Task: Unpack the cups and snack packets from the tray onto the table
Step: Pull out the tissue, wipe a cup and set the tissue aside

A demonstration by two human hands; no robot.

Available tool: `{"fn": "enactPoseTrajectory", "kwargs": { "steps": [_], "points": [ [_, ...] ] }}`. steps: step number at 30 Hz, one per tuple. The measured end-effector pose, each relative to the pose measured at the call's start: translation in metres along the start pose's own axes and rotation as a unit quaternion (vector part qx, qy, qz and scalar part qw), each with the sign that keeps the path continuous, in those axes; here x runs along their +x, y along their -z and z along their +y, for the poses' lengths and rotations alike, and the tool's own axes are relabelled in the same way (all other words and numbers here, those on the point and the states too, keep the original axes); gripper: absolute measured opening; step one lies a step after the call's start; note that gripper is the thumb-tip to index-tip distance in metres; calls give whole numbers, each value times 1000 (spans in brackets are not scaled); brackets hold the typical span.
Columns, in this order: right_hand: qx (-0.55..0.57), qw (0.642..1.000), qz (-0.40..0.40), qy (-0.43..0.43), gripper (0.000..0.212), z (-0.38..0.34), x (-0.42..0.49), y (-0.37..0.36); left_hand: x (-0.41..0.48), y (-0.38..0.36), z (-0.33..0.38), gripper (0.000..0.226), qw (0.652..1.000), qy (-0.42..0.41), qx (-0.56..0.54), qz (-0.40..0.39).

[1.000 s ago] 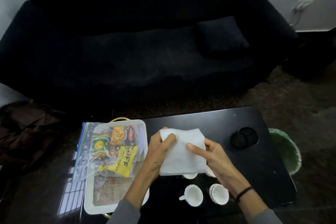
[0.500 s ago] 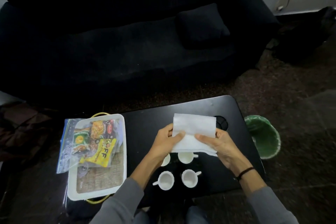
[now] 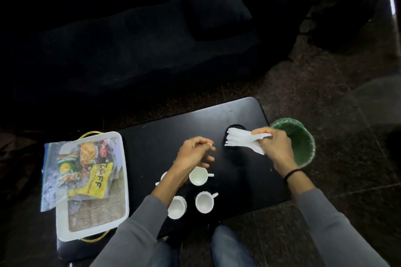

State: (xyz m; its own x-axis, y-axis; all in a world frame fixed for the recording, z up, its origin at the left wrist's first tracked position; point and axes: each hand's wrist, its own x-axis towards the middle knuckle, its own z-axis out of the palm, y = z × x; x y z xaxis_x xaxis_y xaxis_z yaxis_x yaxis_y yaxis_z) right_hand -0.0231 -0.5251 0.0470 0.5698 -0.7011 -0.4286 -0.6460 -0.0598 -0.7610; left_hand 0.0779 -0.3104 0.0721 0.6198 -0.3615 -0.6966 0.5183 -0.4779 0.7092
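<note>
Several white cups stand on the black table [image 3: 165, 143]: one [image 3: 198, 176] just under my left hand, two nearer me [image 3: 177, 206] [image 3: 204, 202], and one [image 3: 163, 176] mostly hidden behind my left forearm. The white tray [image 3: 65, 230] lies at the table's left end and holds a clear bag of snack packets [image 3: 86, 169], with a yellow packet on top. My right hand [image 3: 273, 147] grips a folded white napkin [image 3: 240, 140] over the table's right end. My left hand [image 3: 195, 154] hovers above the cups with loosely curled fingers and holds nothing.
A green waste bin [image 3: 300, 143] stands on the floor just right of the table. A dark round recess [image 3: 235, 128] in the tabletop lies under the napkin. A black sofa [image 3: 141, 39] with a cushion [image 3: 217, 6] faces the table. My knees are at the table's near edge.
My left hand has let go of the napkin. My right hand has carried it to the right, toward the green bin. The view has tilted down and shifted.
</note>
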Motion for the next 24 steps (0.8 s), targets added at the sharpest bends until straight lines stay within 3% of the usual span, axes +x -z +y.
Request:
{"fn": "enactPoseTrajectory", "kwargs": {
  "steps": [4, 12, 24],
  "points": [
    [-125, 991, 13, 54, 41, -1, 21, -4, 4, 2, -1, 18, 1000, 14, -1, 5],
    [-241, 967, -43, 76, 41, -1, 53, -33, 10, -1, -6, 20, 999, 36, -11, 13],
    [-288, 951, -73, 79, 19, 9, 67, -55, 27, 0, -22, 20, 998, 56, -17, 13]
  ]
}}
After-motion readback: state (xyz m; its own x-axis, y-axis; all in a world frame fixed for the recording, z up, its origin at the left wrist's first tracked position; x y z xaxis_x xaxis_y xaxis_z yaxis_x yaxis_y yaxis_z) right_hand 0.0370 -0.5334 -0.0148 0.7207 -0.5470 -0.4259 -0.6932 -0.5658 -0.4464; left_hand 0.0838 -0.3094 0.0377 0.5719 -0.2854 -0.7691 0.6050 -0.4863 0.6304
